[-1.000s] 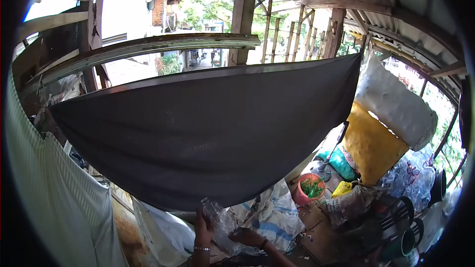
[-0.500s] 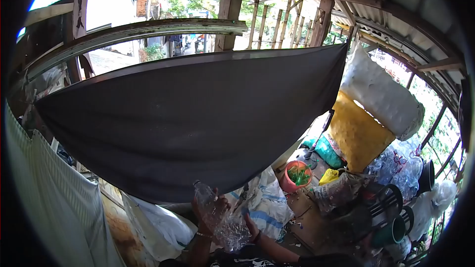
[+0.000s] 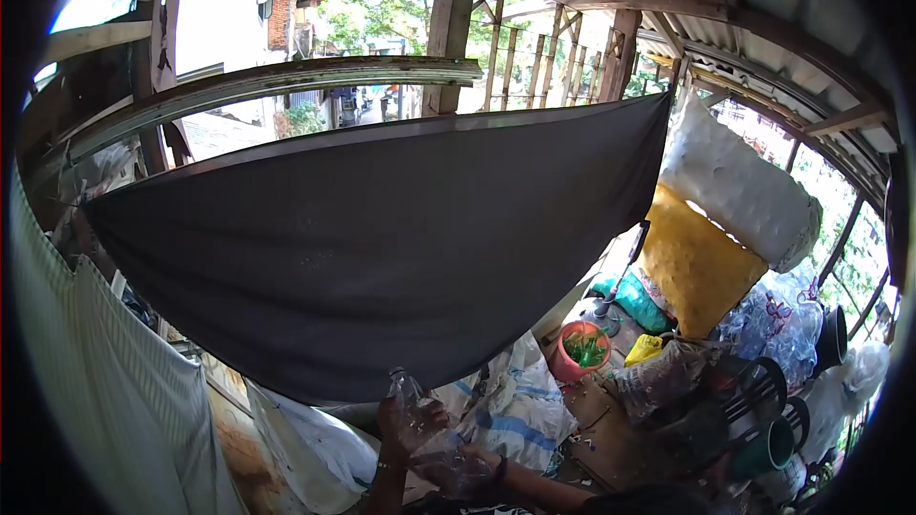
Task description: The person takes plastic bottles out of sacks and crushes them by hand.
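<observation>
Low in the head view, my left hand (image 3: 388,422) is closed around a clear plastic bottle (image 3: 407,399), its neck pointing up. Light beads circle the left wrist. Just right of it and lower, my right hand (image 3: 482,459) has a dark band at the wrist and grips a second clear plastic bottle (image 3: 448,465). The see-through plastic partly blends with the fingers, so the exact grip is hard to make out. Both hands are close together, below the lower edge of a hanging dark cloth (image 3: 382,267).
White woven sacks with blue stripes (image 3: 525,410) lie right of my hands. Beyond stand an orange bucket (image 3: 565,362) with green pieces, a yellow sack (image 3: 701,257), a white sack (image 3: 739,186) and a bag of clear plastic (image 3: 778,315). A pale curtain (image 3: 124,391) hangs left.
My right hand has come in against the lower bottle and its fingers are less spread. The upper bottle sits slightly lower and to the right. The view has tilted up slightly.
</observation>
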Available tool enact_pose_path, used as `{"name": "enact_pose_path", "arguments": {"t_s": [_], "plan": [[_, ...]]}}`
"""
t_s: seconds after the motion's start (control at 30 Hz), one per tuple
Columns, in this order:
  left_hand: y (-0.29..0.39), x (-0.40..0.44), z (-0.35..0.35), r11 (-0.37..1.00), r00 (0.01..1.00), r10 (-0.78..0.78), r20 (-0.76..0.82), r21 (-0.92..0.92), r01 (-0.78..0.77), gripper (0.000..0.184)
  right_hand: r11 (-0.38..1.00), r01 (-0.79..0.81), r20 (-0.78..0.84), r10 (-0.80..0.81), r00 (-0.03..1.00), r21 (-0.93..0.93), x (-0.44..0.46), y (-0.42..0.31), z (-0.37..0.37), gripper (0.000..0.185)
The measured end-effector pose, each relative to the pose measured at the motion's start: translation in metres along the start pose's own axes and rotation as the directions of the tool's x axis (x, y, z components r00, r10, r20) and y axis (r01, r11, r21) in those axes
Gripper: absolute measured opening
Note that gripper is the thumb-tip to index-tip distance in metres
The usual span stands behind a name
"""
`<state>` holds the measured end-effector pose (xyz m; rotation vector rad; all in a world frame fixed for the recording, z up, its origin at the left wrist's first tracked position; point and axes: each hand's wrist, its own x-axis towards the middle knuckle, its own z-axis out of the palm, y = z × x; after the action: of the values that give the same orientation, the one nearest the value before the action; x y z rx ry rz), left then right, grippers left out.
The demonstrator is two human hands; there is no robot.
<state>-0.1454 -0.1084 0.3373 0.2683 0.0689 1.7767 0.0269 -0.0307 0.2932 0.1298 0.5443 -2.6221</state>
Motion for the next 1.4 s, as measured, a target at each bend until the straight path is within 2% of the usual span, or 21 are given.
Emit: {"name": "enact_pose_path", "arguments": {"t_s": [0.1, 0.13, 0.2, 0.23, 0.3, 0.37, 0.4, 0.43, 0.47, 0.5, 0.6, 0.67, 0.73, 0.83, 0.87, 0.97, 1.03, 1.13, 1.23, 1.33, 1.4], "plan": [[-0.006, -0.010, -0.005, 0.996, 0.986, -0.091, -0.141, -0.023, 0.089, 0.060, 0.911, -0.115, -0.154, 0.057, 0.986, -0.396, -0.010, -0.017, 0.013, 0.064], [-0.005, -0.014, -0.007, 0.991, 0.976, -0.071, -0.206, 0.098, 0.093, 0.053, 0.801, -0.191, -0.229, 0.069, 0.971, -0.567, -0.011, -0.023, 0.022, 0.064], [-0.006, -0.016, 0.001, 0.970, 0.965, -0.040, -0.258, 0.223, 0.100, 0.045, 0.357, 0.012, -0.020, -0.088, 0.996, -0.934, -0.004, -0.032, 0.030, 0.060], [-0.012, -0.020, 0.019, 0.662, 0.961, 0.235, -0.144, 0.747, -0.050, 0.040, 0.354, 0.012, -0.020, -0.087, 0.996, -0.935, 0.000, -0.037, 0.032, 0.060], [-0.020, -0.023, 0.001, 0.100, 0.916, 0.391, 0.093, 0.985, -0.143, 0.035, -0.008, -0.334, -0.334, -0.002, 0.943, -0.943, 0.010, -0.039, 0.020, 0.060], [-0.025, -0.009, -0.095, 0.172, 0.800, 0.363, -0.477, 0.878, 0.446, 0.032, -0.218, -0.477, -0.478, -0.050, 0.877, -0.852, 0.024, -0.032, -0.022, 0.063], [-0.033, -0.006, -0.118, 0.172, 0.803, 0.365, -0.472, 0.881, 0.440, 0.032, -0.301, -0.523, -0.513, -0.117, 0.850, -0.798, 0.032, -0.025, -0.055, 0.066], [-0.046, -0.002, -0.136, -0.205, 0.839, 0.499, -0.215, 0.912, 0.355, 0.040, -0.305, -0.524, -0.514, -0.121, 0.849, -0.795, 0.038, -0.011, -0.090, 0.066], [-0.057, 0.002, -0.157, -0.558, 0.849, 0.523, 0.074, 0.782, 0.275, 0.049, -0.355, -0.468, -0.365, -0.320, 0.874, -0.810, 0.044, 0.003, -0.117, 0.068], [-0.066, 0.014, -0.196, -0.559, 0.848, 0.524, 0.076, 0.782, 0.276, 0.049, -0.422, -0.431, -0.193, -0.499, 0.845, -0.798, 0.049, 0.018, -0.143, 0.071], [-0.092, -0.004, -0.253, -0.532, 0.742, 0.670, -0.020, 0.684, 0.499, 0.052, -0.317, -0.394, -0.238, -0.432, 0.870, -0.863, 0.058, 0.029, -0.120, 0.072], [-0.082, -0.006, -0.247, 0.144, 0.563, 0.458, -0.688, 0.682, 0.717, 0.054, -0.259, -0.353, -0.253, -0.351, 0.902, -0.899, 0.060, 0.028, -0.107, 0.073], [-0.085, -0.010, -0.270, 0.218, 0.507, 0.621, -0.597, 0.754, 0.620, 0.057, -0.183, -0.312, -0.256, -0.275, 0.926, -0.932, 0.052, 0.025, -0.098, 0.074], [-0.057, -0.058, -0.270, -0.154, 0.959, 0.250, -0.133, 0.973, 0.174, 0.058, -0.011, -0.268, -0.265, -0.112, 0.958, -0.963, 0.021, 0.011, -0.078, 0.075], [-0.048, -0.066, -0.266, -0.151, 0.957, 0.251, -0.142, 0.971, 0.184, 0.058, 0.046, -0.265, -0.268, -0.048, 0.962, -0.963, 0.009, 0.007, -0.070, 0.076], [-0.009, -0.061, -0.203, -0.468, 0.853, 0.455, 0.257, 0.883, -0.016, 0.064, 0.213, -0.277, -0.262, 0.094, 0.960, -0.937, -0.021, -0.010, -0.049, 0.077], [0.003, -0.058, -0.095, -0.639, 0.903, 0.262, 0.340, 0.763, -0.102, 0.063, 0.303, -0.270, -0.240, 0.130, 0.962, -0.914, -0.032, -0.018, -0.040, 0.078], [0.003, -0.057, -0.057, -0.825, 0.874, -0.187, 0.448, 0.412, -0.387, 0.061, 0.385, -0.235, -0.202, 0.124, 0.972, -0.893, -0.039, -0.017, -0.027, 0.079], [-0.010, -0.044, -0.056, -0.787, 0.811, -0.380, 0.444, 0.305, -0.536, 0.057, 0.372, -0.192, -0.194, 0.034, 0.981, -0.908, -0.029, -0.012, -0.023, 0.080], [-0.018, -0.025, -0.054, -0.659, 0.791, -0.198, 0.579, 0.519, -0.545, 0.052, 0.296, -0.186, -0.233, -0.133, 0.963, -0.937, -0.013, -0.008, -0.031, 0.082], [-0.011, -0.005, -0.082, -0.651, 0.814, -0.239, 0.530, 0.534, -0.539, 0.050, 0.260, -0.213, -0.265, -0.185, 0.946, -0.942, -0.015, -0.007, -0.038, 0.083]]}}
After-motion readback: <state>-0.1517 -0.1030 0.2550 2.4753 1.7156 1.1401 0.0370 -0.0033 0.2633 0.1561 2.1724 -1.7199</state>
